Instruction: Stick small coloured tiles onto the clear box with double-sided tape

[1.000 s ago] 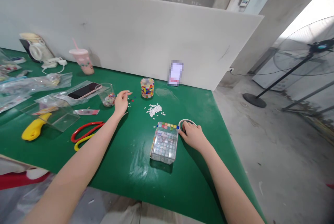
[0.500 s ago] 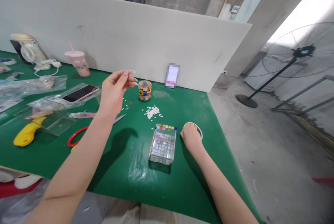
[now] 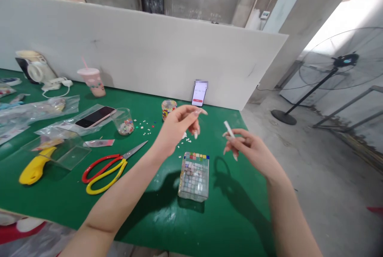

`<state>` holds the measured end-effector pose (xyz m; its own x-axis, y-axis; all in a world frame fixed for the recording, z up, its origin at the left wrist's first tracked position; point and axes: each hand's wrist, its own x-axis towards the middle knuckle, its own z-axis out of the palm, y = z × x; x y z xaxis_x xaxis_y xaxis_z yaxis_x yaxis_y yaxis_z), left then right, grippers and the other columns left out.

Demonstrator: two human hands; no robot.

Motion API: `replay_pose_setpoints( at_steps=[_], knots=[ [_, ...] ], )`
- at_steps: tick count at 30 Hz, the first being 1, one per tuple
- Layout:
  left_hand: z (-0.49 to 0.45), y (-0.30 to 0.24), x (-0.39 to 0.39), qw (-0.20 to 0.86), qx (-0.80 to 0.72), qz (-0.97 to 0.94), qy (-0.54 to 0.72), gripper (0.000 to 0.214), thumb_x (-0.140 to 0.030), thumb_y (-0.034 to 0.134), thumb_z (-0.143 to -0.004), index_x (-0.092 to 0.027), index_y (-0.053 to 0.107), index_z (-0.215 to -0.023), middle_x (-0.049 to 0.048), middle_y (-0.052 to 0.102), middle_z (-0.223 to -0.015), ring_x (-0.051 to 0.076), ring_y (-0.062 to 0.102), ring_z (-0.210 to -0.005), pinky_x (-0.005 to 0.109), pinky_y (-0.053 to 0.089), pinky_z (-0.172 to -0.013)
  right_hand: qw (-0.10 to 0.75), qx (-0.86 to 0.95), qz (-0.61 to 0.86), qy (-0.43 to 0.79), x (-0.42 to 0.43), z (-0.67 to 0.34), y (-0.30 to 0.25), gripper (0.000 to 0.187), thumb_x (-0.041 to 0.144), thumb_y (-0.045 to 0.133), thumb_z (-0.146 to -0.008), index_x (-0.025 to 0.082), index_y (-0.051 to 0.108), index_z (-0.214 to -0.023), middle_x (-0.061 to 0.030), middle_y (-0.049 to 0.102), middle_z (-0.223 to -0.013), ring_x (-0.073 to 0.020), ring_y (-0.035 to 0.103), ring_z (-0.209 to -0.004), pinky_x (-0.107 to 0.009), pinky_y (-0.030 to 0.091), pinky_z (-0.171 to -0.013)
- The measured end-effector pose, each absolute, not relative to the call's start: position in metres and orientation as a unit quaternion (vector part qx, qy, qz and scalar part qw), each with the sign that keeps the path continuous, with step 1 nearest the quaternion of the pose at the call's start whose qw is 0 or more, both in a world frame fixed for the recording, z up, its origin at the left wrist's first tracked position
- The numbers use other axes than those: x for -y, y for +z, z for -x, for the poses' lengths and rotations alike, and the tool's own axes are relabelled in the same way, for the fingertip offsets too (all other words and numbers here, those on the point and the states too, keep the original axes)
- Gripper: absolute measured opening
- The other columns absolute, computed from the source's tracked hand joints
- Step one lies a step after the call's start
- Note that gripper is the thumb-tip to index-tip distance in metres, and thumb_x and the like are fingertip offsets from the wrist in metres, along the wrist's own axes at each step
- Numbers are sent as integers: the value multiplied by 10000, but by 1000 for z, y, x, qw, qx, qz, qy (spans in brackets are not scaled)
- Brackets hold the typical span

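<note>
Both raised over the clear plastic tile-faced box (image 3: 194,175) on the green counter (image 3: 143,209), near centre, the right hand (image 3: 254,149) pinches a small white stick (image 3: 229,128) while the left hand (image 3: 179,129) keeps a narrow grip, its contents too small to tell; bringing them together likely needs fine, steady aim.

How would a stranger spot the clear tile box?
On the green table, near its right end, below the left hand and the right hand holding a white stick, stands a clear rectangular box. Unlike the round mosaic cup behind it, it is angular, with coloured tiles along its far edge.
</note>
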<state>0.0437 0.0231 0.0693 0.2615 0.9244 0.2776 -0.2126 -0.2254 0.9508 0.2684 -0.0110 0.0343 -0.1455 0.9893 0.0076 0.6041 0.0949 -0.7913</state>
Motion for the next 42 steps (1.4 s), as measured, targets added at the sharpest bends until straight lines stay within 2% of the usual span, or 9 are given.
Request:
replay_pose_setpoints(
  at_steps=[4, 9, 13, 18, 23, 28, 32, 37, 42],
  knots=[
    [-19, 85, -14, 432, -348, -619, 556, 255, -222, 590, -900, -203, 593, -1155, -86, 539, -499, 75, 496, -440, 190, 461, -518, 466, 689, 466, 301, 29, -244, 85, 227, 399, 523, -947, 215, 635, -874, 5, 693, -667, -138, 658, -694, -282, 515, -760],
    [-24, 83, 4, 294, -388, -710, 508, 265, -264, 510, -967, -284, 636, -1200, -60, 580, -628, 68, 516, -516, 173, 445, -522, 420, 726, 477, 264, 45, -218, 91, 246, 356, 466, -981, 231, 614, -829, 68, 501, -520, -90, 493, -474, -223, 411, -501],
    [-32, 78, 6, 349, -344, -730, 476, 379, -253, 459, -984, -325, 531, -1349, -62, 566, -651, 72, 488, -486, 169, 441, -470, 372, 766, 464, 244, 63, -218, 87, 208, 292, 443, -992, 243, 596, -860, 73, 494, -529, -82, 501, -473, -206, 403, -496],
    [-29, 79, 14, 260, -310, -795, 452, 578, -46, 456, -898, -347, 484, -1390, -52, 597, -706, 86, 574, -650, 158, 479, -637, 347, 784, 461, 230, 75, -218, 87, 273, 333, 440, -994, 231, 499, -748, 61, 463, -528, -94, 489, -499, -205, 386, -500],
    [-21, 84, 32, 226, -299, -840, 391, 639, -74, 448, -909, -400, 361, -1453, -37, 677, -849, 102, 602, -686, 172, 480, -631, 383, 767, 489, 158, 69, -211, 81, 304, 329, 423, -1002, 224, 397, -717, 68, 411, -567, -81, 394, -478, -207, 322, -473],
    [-18, 86, 37, 264, -304, -841, 361, 630, -99, 458, -917, -470, 380, -1420, -66, 659, -768, 96, 570, -603, 161, 447, -548, 361, 772, 486, 196, 72, -207, 82, 284, 346, 426, -1001, 238, 340, -753, 81, 415, -588, -81, 391, -474, -195, 318, -446],
    [-19, 84, 31, 312, -318, -813, 374, 602, -84, 437, -920, -439, 429, -1407, -65, 586, -671, 86, 520, -543, 157, 439, -530, 335, 783, 464, 244, 76, -207, 88, 113, 276, 368, -1013, 253, 460, -952, 44, 515, -696, -104, 514, -580, -196, 430, -540],
    [-14, 85, 33, 389, -316, -792, 348, 520, -188, 428, -970, -402, 395, -1443, -57, 544, -624, 95, 509, -499, 175, 441, -487, 360, 784, 453, 226, 70, -210, 85, 165, 227, 384, -1006, 263, 532, -1070, 31, 594, -755, -112, 550, -620, -215, 424, -566],
    [-10, 98, 42, 535, -279, -707, 369, 340, -256, 486, -968, -408, 622, -1240, -61, 516, -523, 75, 496, -413, 159, 456, -434, 394, 773, 464, 177, 66, -214, 77, 223, 197, 440, -981, 275, 564, -1149, 29, 606, -753, -119, 578, -654, -228, 449, -616]
  ],
)
